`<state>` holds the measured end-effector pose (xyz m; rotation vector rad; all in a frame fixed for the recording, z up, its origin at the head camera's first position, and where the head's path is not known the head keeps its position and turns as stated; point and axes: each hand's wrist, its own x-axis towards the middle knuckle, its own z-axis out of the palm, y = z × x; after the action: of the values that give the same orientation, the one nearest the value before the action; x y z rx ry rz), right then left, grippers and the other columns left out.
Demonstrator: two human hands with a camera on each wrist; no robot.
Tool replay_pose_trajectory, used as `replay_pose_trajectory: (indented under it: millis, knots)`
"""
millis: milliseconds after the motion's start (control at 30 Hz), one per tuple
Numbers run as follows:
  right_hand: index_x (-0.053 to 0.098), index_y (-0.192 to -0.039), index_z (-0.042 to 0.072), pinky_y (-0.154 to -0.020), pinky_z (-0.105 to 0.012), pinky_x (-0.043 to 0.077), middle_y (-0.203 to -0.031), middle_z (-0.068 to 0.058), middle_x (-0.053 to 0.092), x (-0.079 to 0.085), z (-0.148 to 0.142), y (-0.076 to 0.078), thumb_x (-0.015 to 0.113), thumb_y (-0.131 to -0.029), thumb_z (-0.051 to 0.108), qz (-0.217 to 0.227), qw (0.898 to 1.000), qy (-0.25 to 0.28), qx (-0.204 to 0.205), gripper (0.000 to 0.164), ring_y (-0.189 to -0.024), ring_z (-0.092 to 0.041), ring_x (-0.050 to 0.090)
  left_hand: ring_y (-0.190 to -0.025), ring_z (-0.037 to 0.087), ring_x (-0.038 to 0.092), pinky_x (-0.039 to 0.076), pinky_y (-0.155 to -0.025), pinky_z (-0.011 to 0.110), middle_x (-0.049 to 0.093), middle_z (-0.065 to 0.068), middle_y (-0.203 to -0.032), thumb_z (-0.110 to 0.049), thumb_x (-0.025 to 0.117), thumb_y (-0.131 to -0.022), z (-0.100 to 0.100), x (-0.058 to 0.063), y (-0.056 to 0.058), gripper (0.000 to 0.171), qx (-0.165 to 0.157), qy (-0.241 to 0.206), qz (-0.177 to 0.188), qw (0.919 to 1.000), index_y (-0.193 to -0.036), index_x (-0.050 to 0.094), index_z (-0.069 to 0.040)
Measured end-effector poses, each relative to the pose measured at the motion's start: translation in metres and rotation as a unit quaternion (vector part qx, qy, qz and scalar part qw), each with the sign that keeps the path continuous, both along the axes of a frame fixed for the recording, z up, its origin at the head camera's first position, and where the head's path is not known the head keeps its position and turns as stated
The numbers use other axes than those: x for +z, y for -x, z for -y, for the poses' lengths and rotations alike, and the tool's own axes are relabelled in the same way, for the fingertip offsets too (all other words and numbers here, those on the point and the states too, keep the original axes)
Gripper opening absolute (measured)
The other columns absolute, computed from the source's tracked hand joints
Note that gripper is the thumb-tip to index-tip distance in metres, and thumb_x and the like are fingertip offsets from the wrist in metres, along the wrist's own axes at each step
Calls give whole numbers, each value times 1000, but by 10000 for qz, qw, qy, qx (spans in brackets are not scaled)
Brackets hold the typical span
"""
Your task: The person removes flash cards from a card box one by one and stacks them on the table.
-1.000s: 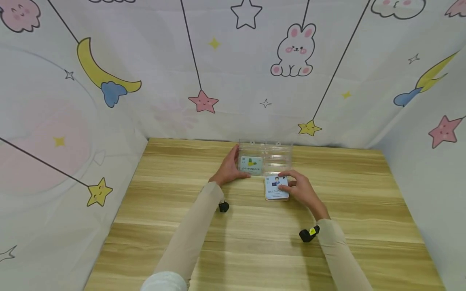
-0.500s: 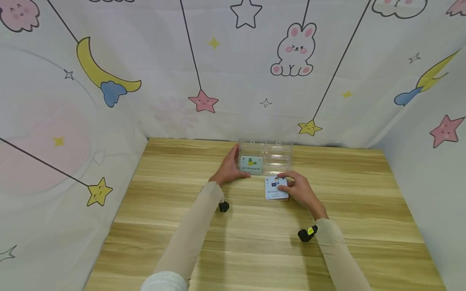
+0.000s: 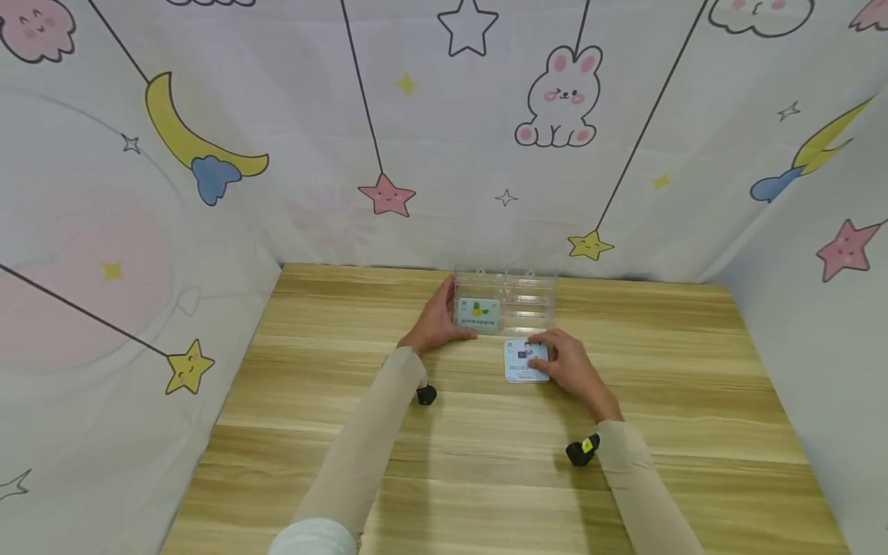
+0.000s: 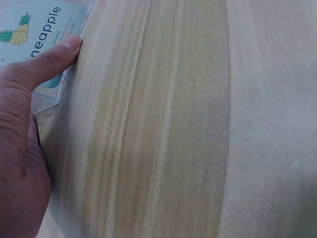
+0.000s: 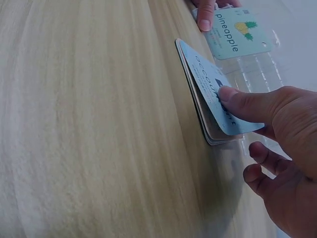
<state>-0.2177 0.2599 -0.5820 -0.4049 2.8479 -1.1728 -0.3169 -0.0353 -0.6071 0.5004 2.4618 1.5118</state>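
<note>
A clear plastic card rack (image 3: 530, 299) with two columns of slots stands at the table's back edge. My left hand (image 3: 432, 322) grips its left side, thumb (image 4: 54, 59) along the lower front edge. In the rack's lower left sits a pale green pineapple flashcard (image 3: 479, 317). Just in front of the rack, my right hand (image 3: 574, 368) pinches the top flashcard (image 5: 208, 87) of a small stack, a light blue one lettered "accountant". Its near end is raised off the stack of cards (image 5: 200, 111) beneath. The thumb covers part of its picture.
The wood-grain table (image 3: 486, 478) spreads out in front of both arms. Right behind the rack hangs a white cloth wall (image 3: 444, 231) printed with stars and a rabbit, with further cloth at both sides.
My right hand has shifted slightly left and toward me, its fingers still on the accountant flashcard. The left hand and the rack stay where they were.
</note>
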Motion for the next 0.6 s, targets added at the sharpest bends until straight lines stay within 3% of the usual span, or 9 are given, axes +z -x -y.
replay_pose_trajectory:
  millis: [100, 200, 333, 600]
  knots:
    - [74, -119, -1, -68, -33, 45, -113, -15, 69, -1, 0, -1, 88, -83, 7, -63, 10000, -46, 55, 39, -83, -24, 56, -155, 20, 26, 25, -123, 22, 24, 9, -170, -16, 100, -69, 0, 0, 0, 134, 8, 8, 4, 10000, -167, 8, -16]
    - [74, -119, -2, -85, -46, 53, -119, -20, 69, -1, 1, -1, 87, -83, 6, -145, 9998, -66, 150, 39, -100, -33, 63, -155, 21, 26, 25, -123, 23, 23, 9, -170, -17, 100, -69, 0, 0, 1, 135, 24, 34, 2, 10000, -167, 8, -16]
    - [73, -120, -4, -102, -60, 49, -123, -23, 68, -2, 0, -1, 86, -84, 5, -208, 9995, -87, 242, 39, -114, -43, 63, -155, 20, 26, 25, -123, 23, 24, 9, -170, -17, 100, -68, -1, -1, 2, 134, 31, 46, -40, 10000, -167, 9, -16]
    - [73, -122, -5, -107, -62, 46, -126, -24, 66, -8, -4, 2, 85, -86, 8, -253, 9990, -179, 333, 40, -119, -45, 60, -155, 19, 25, 26, -123, 22, 23, 8, -170, -19, 100, -70, -1, -2, 4, 133, 33, 117, -33, 9999, -167, 9, -17]
